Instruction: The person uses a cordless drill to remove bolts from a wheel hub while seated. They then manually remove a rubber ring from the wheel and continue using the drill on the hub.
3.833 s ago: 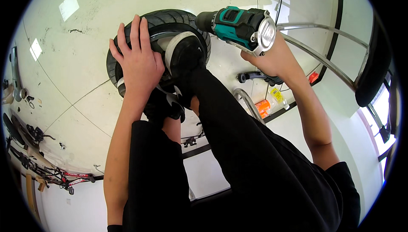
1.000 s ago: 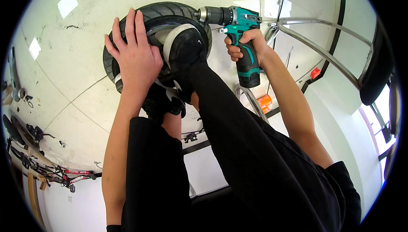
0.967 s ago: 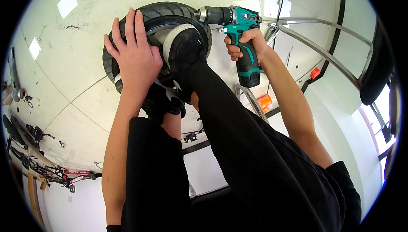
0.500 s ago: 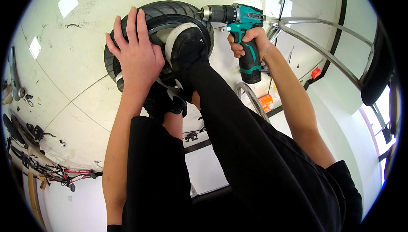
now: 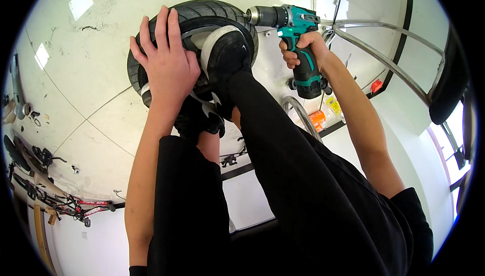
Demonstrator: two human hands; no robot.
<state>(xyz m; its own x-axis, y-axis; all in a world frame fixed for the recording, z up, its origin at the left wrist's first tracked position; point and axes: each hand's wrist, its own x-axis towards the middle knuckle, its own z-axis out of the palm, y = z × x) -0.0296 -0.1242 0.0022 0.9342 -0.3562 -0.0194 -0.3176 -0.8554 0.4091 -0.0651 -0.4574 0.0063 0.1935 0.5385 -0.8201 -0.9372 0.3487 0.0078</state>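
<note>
Left hand (image 5: 171,74) flat on the black tire (image 5: 209,9), fingers slightly spread, gripping nothing. Right hand (image 5: 309,53) wrapped round the handle of the teal-black drill (image 5: 299,19), chuck pointing left, bit at the tire's upper-right edge; contact can't be told. Tire is over the floor (image 5: 101,114) in front of the person, around a dark rim, a black shoe (image 5: 228,56) over it. Containers: clear plastic package (image 5: 334,105) with yellow label, lower right, contents unclear; orange cylinder (image 5: 317,119) just beside it, inside not visible. Bike frame (image 5: 92,204) far left.
</note>
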